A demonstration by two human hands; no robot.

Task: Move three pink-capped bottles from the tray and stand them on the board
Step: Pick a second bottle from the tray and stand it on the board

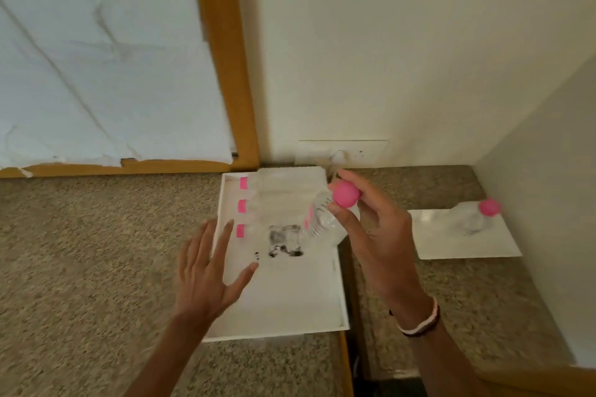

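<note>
My right hand [374, 235] grips a clear bottle [319, 219] by its pink cap, lifted and tilted above the right side of the white tray [283, 300]. Three more pink-capped bottles [254, 206] lie on their sides at the far end of the tray, caps pointing left. My left hand [206, 271] hovers open, fingers spread, over the tray's left edge. One pink-capped bottle [480, 217] stands upright on the white board [464, 245] to the right.
Tray and board rest on a speckled brown countertop [96, 251]. A dark gap with a wooden edge [350, 300] runs between the tray and the board. A cream wall with an outlet [342, 153] is behind, and another wall closes in on the right.
</note>
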